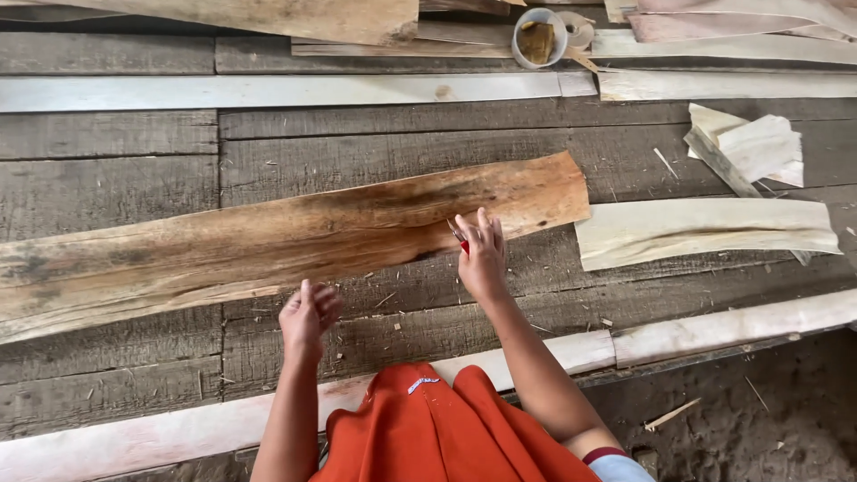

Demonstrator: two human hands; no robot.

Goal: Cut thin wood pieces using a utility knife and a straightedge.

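Right hand [482, 254]: closed around a small red-handled tool [461, 241], fingertips on the near edge of the long brown veneer sheet [295, 236].
Left hand [309, 314]: loosely curled, empty, just below that sheet's edge.
Pale veneer strip [705, 230]: right of the right hand, on the plank counter [107, 187].

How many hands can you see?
2. The left hand hovers over the grey plank table near the long brown veneer sheet. The right hand rests on that sheet's edge, holding a small red tool.
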